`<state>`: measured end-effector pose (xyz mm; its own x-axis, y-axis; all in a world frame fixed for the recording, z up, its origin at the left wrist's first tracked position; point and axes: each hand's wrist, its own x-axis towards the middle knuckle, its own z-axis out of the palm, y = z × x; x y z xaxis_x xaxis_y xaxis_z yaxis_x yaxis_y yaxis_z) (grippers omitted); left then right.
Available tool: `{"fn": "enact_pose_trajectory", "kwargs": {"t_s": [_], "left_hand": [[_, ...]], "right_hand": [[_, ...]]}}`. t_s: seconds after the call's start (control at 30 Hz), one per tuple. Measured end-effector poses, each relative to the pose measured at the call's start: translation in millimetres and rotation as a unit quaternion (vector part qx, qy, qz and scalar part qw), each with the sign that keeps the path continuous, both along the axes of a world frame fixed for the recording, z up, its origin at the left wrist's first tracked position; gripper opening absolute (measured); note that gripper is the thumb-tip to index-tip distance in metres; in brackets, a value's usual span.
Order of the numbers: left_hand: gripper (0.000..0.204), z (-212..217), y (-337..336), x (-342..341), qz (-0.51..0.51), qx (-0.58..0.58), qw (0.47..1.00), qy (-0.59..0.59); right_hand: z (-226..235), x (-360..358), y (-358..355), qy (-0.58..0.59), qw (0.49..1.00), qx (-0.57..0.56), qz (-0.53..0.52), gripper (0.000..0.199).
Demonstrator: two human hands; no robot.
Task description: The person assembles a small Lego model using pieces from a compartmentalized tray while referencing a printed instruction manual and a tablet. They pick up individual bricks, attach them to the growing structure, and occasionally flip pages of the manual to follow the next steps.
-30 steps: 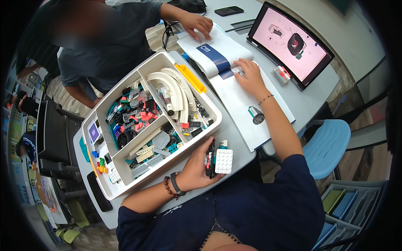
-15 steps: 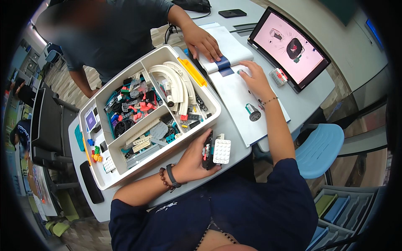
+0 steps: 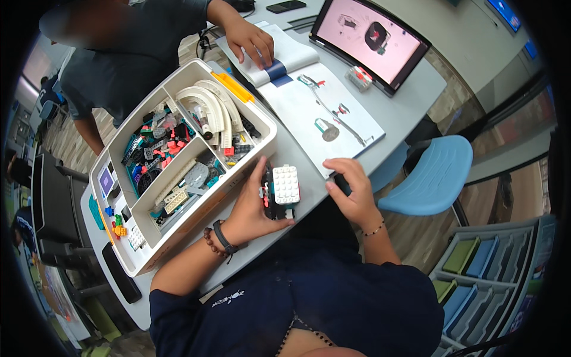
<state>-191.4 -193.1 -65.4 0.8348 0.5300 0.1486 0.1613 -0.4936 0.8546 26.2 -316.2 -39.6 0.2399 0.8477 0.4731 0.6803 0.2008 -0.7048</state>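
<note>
My left hand [image 3: 251, 208] is closed round a toy-brick model [image 3: 286, 184], a white studded block joined to black, teal and red parts. The model is held near the table edge, just right of the sorting box, and my palm hides part of it. My right hand [image 3: 355, 193] hovers by the lower corner of the open instruction booklet [image 3: 309, 122]. Its thumb and index finger are apart, and I see nothing held between them. On the booklet page are drawings of brick parts.
A white sorting box [image 3: 208, 184] holds loose bricks and white curved pieces. A laptop [image 3: 392, 89] stands behind the booklet, beside a small clear-and-red block [image 3: 358, 78]. Another person's hand [image 3: 250, 43] rests on the booklet. A blue chair [image 3: 431, 175] is at the right.
My right hand has drawn back from the booklet page toward its near corner, closer to the model. My left hand still grips the model, now slightly turned. The whole view has shifted.
</note>
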Motion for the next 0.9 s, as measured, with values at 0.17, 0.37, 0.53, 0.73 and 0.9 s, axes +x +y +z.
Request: {"fn": "enact_pose_trajectory", "kwargs": {"t_s": [0.17, 0.37, 0.53, 0.73, 0.9], "left_hand": [[0.127, 2, -4, 1, 0.013, -0.018, 1.000, -0.019], [0.127, 7, -7, 3, 0.006, 0.029, 0.999, -0.029], [0.126, 10, -8, 3, 0.007, 0.013, 1.000, -0.024], [0.126, 8, -7, 3, 0.008, 0.023, 1.000, -0.014], [0.127, 4, -5, 3, -0.002, 0.038, 0.999, -0.020]], "right_hand": [[-4, 35, -6, -0.096, 0.985, 0.054, -0.132, 0.027], [-26, 50, -6, -0.142, 0.965, 0.016, -0.219, 0.027], [-32, 48, -4, -0.192, 0.949, -0.036, -0.247, 0.027], [-28, 48, 5, -0.213, 0.940, -0.065, -0.256, 0.026], [-39, 50, 11, -0.199, 0.940, -0.040, -0.273, 0.020]]}}
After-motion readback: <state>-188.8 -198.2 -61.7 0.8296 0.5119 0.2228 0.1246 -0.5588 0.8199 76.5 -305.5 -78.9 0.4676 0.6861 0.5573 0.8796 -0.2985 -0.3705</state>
